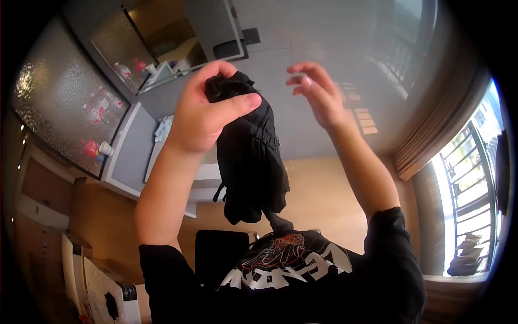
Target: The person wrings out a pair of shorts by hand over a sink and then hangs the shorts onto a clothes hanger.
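A black garment [251, 156] hangs in front of my chest, bunched at the top, with a gathered, elastic-looking band across it and a short cord at its left side. What sort of garment it is I cannot make out. My left hand [210, 108] grips its bunched upper end, thumb across the front and fingers behind. To the right, my right hand [319, 97] is raised apart from the cloth, its fingers loosely bent and spaced, with nothing visible in them.
A grey wall [324, 48] faces me. On the left are a textured glass panel [65, 81], a grey-and-white desk [132, 140] and a white cup [106, 148]. A black chair [221, 254] stands close below. At right, a curtain [431, 129] hangs beside a barred window [464, 173].
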Motion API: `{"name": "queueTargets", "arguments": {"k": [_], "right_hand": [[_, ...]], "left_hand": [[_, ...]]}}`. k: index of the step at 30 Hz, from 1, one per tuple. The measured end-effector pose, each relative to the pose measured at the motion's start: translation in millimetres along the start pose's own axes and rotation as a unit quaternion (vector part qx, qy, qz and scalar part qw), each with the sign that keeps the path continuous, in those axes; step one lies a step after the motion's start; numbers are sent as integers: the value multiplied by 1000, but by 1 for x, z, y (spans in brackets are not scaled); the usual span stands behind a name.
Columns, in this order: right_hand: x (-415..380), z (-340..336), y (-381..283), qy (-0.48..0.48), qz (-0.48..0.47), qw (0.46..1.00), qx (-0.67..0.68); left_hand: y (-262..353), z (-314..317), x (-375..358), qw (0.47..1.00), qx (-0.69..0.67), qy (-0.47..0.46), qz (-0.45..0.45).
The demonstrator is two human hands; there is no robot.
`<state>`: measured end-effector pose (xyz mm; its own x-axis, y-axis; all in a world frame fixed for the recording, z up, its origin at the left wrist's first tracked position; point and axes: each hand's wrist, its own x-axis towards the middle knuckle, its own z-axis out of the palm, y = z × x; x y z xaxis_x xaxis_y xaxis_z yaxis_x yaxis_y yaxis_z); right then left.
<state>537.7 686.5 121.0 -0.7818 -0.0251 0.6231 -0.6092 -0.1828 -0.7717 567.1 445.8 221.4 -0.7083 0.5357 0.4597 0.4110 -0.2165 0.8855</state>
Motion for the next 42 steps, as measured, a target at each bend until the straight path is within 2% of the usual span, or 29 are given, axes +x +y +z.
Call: {"name": "queueTargets", "arguments": {"k": [1,2,3,4,5,7,10,11,13,14,15,17,18,19,21,22,23,24,25,26,29,30,33,34,37,39,42], "right_hand": [[-8,5,45,-9,129,989,71],[-20,17,93,-61,229,969,70],[-28,33,131,-148,279,948,51],[-33,56,157,-212,294,929,81],[-29,87,156,-263,286,900,199],[-15,123,165,-329,353,810,332],[6,154,181,-409,295,776,378],[13,154,179,-393,311,794,345],[34,142,168,-305,314,863,251],[48,129,169,-275,318,864,275],[63,116,170,-244,324,865,297],[95,101,160,-155,293,909,253],[114,96,154,-179,294,904,255],[131,92,150,-200,295,898,257],[159,88,151,-268,224,913,213],[172,86,151,-309,169,920,174],[181,93,146,-345,114,922,132],[194,88,141,-386,116,913,67],[211,81,133,-397,169,901,50],[219,79,130,-375,152,914,20],[243,78,133,-360,114,923,-79],[248,83,137,-361,106,919,-116],[261,93,166,-318,104,936,-108],[263,97,174,-303,150,940,-49],[248,109,184,-242,252,932,97],[245,116,192,-196,289,925,149],[239,127,204,-121,307,932,149]], "left_hand": [[4,-15,-6,1000,2,3,18],[7,-34,-8,1000,-6,-9,27],[10,-47,-11,999,-11,-15,33],[14,-59,-13,999,-16,-20,41],[17,-73,-15,998,-19,-24,50],[20,-100,-21,999,-1,-11,37],[25,-126,-38,996,52,72,20],[27,-135,-45,984,115,135,17],[34,-155,-61,937,236,257,13],[39,-168,-70,911,283,299,16],[43,-178,-78,896,273,350,8],[56,-204,-95,846,343,406,-32],[61,-209,-100,820,392,409,-82],[63,-212,-103,804,453,369,-112],[62,-216,-105,760,563,277,-169],[61,-217,-105,805,509,257,-163],[65,-230,-115,804,493,271,-194],[64,-238,-118,799,477,287,-227],[58,-252,-119,796,458,300,-258],[52,-258,-122,779,484,297,-266],[37,-282,-102,683,514,195,-481],[26,-299,-106,696,515,196,-461],[-12,-357,-112,804,382,209,-404],[-26,-367,-109,835,362,225,-349],[-73,-397,-122,919,146,283,-233],[-96,-424,-121,928,77,284,-227],[-116,-461,-122,957,9,218,-191]]}}
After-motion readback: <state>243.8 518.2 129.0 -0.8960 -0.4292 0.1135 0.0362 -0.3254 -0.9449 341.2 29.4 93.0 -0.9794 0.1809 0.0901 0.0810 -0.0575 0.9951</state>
